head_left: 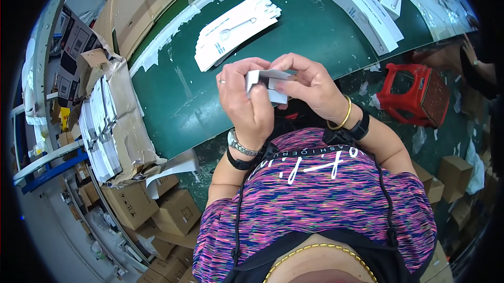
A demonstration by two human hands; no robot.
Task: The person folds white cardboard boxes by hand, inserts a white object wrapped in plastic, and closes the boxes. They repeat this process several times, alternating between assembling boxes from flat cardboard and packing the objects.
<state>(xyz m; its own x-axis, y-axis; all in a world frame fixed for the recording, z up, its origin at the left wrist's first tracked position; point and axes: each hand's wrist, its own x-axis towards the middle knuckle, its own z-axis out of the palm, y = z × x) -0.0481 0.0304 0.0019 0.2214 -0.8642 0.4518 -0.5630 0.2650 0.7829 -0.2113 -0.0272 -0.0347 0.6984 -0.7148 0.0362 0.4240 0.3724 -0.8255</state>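
Between my two hands, above the near edge of the green table (178,120), is a small white carton (278,95) with its end flaps up and its dark inside showing. My left hand (244,96) is wrapped round its left side. At the right, my right hand (310,83) pinches a flap between thumb and fingers. Beyond my hands lies a fanned stack of flat white cartons (236,28), each printed with a picture of a handled tool. The carton's lower part is partly hidden by my fingers.
White cartons (367,15) stand at the far right of the table. A red stool (415,94) is beside its right edge. To the left, an open brown box (131,125) holds several flat white cartons. Brown boxes (176,212) are stacked at lower left. Another person's arm (475,60) shows at right.
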